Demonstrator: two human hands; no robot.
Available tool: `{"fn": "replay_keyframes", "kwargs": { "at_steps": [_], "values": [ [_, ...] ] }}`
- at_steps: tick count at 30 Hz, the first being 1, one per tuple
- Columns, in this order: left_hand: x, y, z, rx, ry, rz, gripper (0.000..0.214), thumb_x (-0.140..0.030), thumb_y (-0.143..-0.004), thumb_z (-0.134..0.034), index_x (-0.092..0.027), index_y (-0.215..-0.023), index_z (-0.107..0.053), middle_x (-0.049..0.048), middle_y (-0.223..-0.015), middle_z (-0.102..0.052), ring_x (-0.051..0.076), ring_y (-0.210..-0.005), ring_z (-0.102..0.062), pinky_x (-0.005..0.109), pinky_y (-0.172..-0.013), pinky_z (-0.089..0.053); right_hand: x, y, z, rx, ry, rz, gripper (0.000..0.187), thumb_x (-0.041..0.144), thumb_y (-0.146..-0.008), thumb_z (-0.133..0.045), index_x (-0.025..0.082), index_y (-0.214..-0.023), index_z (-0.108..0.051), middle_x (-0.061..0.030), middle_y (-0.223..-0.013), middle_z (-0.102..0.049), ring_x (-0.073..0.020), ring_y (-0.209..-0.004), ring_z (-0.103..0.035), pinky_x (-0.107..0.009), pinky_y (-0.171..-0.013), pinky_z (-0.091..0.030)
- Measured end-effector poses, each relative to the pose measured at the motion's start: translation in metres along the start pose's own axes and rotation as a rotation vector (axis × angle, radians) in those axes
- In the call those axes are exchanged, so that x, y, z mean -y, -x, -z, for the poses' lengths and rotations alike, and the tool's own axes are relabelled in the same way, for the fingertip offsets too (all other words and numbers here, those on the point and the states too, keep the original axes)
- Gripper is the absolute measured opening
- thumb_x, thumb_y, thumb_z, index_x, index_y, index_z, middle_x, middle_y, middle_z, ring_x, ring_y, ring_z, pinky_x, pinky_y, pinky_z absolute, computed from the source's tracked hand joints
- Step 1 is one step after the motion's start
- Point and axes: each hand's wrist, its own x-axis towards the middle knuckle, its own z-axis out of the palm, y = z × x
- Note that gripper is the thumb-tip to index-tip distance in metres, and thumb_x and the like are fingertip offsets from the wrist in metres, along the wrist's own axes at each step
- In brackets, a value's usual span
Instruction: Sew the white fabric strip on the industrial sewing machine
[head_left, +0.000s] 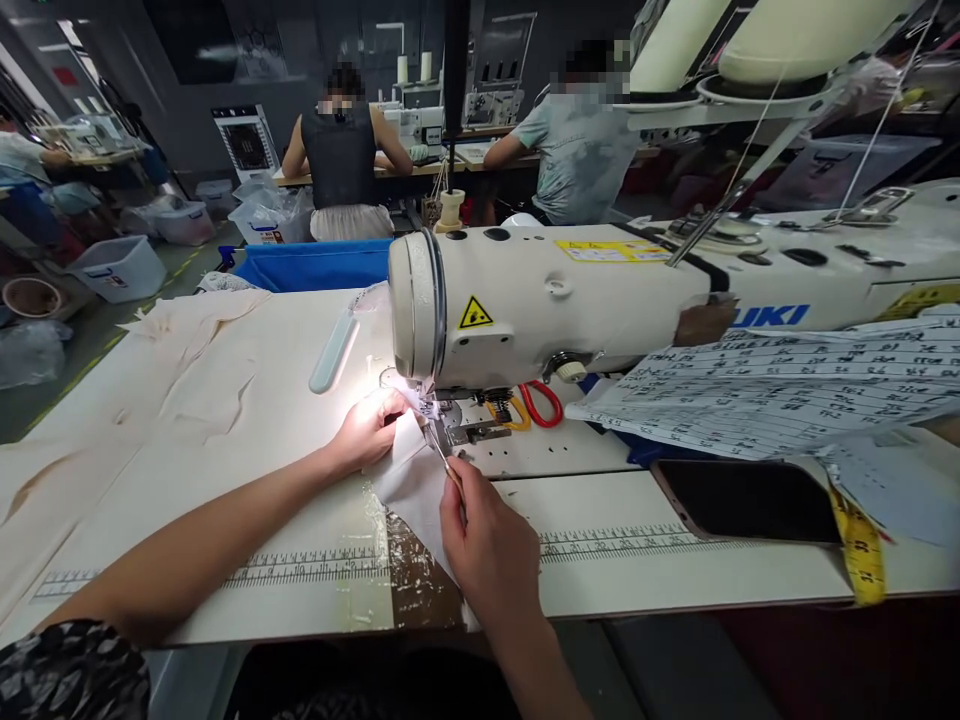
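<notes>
A white cloth [411,490] is lying at the centre of the frame, its upper end reaching the lit needle area of the sewing machine [525,300]. At its upper left edge, the left hand [365,432] is pressing its fingers together on the cloth. Just below centre, the right hand [491,540] is clamping its fingers around a slim metal tool [438,444], which is pointing toward the cloth's upper end. Red handles [555,408] are showing right of the needle area. On the bench [592,575], a phone [750,498] is lying at lower right, beside a yellow tape measure [859,555]; pale fabric [191,345] is spreading at left. Two co-workers are sitting in the upper part of the frame.
</notes>
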Motion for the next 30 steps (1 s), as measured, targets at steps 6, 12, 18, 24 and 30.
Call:
{"fn": "replay_keyframes", "kwargs": {
  "at_steps": [6, 12, 18, 24, 30],
  "values": [
    [-0.0008, 0.0003, -0.0013, -0.011, 0.041, 0.019, 0.026, -0.039, -0.089, -0.061, -0.016, -0.081, -0.068, 0.007, -0.088, -0.066, 0.021, -0.086, -0.062, 0.033, -0.08, -0.053, 0.001, -0.0031, -0.0031, -0.074, 0.024, 0.032, 0.039, 0.022, -0.103, -0.03, 0.016, -0.103, -0.068, -0.0036, -0.087, -0.078, -0.013, -0.055, -0.067, -0.025, -0.047, -0.038],
    [-0.0002, -0.0004, -0.0011, -0.011, 0.044, 0.004, 0.024, -0.039, -0.088, -0.06, -0.017, -0.079, -0.067, 0.0071, -0.088, -0.065, 0.022, -0.086, -0.061, 0.033, -0.079, -0.053, 0.0014, -0.0033, -0.0026, -0.09, 0.044, 0.05, 0.039, 0.023, -0.104, -0.029, 0.016, -0.104, -0.068, -0.0025, -0.087, -0.078, -0.0125, -0.057, -0.068, -0.025, -0.049, -0.038],
    [-0.0047, 0.0007, -0.0009, 0.007, 0.002, -0.003, 0.026, -0.037, -0.092, -0.057, -0.015, -0.079, -0.064, 0.0059, -0.084, -0.064, 0.02, -0.082, -0.059, 0.031, -0.076, -0.051, 0.0019, -0.0038, -0.004, -0.095, 0.074, 0.06, 0.041, 0.024, -0.106, -0.028, 0.016, -0.105, -0.068, -0.0021, -0.088, -0.078, -0.0129, -0.058, -0.069, -0.025, -0.049, -0.039],
    [-0.0054, -0.0002, -0.0027, 0.032, -0.054, -0.021, 0.019, -0.031, -0.092, -0.056, -0.015, -0.084, -0.063, 0.0062, -0.086, -0.064, 0.02, -0.083, -0.059, 0.031, -0.076, -0.05, 0.0025, -0.0029, -0.0062, -0.093, 0.11, 0.066, 0.042, 0.024, -0.108, -0.026, 0.016, -0.107, -0.068, -0.004, -0.086, -0.077, -0.0118, -0.052, -0.065, -0.026, -0.046, -0.036],
    [-0.0034, -0.0047, -0.0006, 0.033, -0.159, -0.041, 0.016, -0.031, -0.088, -0.058, -0.017, -0.087, -0.065, 0.0063, -0.088, -0.064, 0.022, -0.086, -0.059, 0.035, -0.082, -0.05, 0.0033, -0.0037, -0.0061, -0.091, 0.112, 0.065, 0.042, 0.021, -0.108, -0.026, 0.016, -0.108, -0.067, -0.0035, -0.084, -0.076, -0.012, -0.053, -0.065, -0.026, -0.047, -0.038]
  ]
}}
